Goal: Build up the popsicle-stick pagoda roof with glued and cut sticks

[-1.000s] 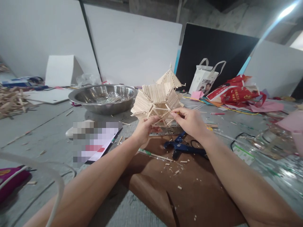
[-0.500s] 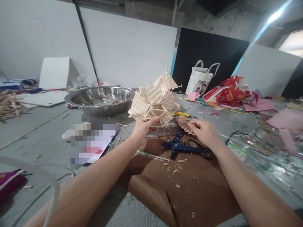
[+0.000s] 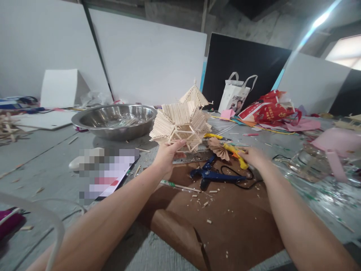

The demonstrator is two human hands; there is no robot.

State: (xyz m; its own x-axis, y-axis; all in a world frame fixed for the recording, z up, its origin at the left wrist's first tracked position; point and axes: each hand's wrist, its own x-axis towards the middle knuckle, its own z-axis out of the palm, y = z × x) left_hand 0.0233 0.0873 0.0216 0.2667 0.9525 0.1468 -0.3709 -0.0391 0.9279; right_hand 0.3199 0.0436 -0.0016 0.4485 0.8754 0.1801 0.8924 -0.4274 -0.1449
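Observation:
My left hand [image 3: 167,152] grips the lower edge of a wooden stick model [image 3: 180,126], a faceted piece built of pale sticks, and holds it up over the table. My right hand [image 3: 255,156] is low at the right, its fingers closed on the end of a yellow-handled tool [image 3: 237,154] lying on the table. A pleated brown paper fan [image 3: 219,147] lies just left of that tool. A blue glue gun [image 3: 210,174] with a black cord rests on the brown paper sheet [image 3: 231,222] between my arms.
A steel bowl [image 3: 113,120] stands at the back left, and a smaller stick roof [image 3: 194,96] stands behind the model. A white tote bag [image 3: 235,94] and red bags [image 3: 270,111] lie at the back right. A glass jar [image 3: 310,165] lies at the right. Stick scraps litter the table.
My right hand left the stick model, moved down and right past the paper fan, and now closes on the yellow tool. My left hand keeps hold of the model.

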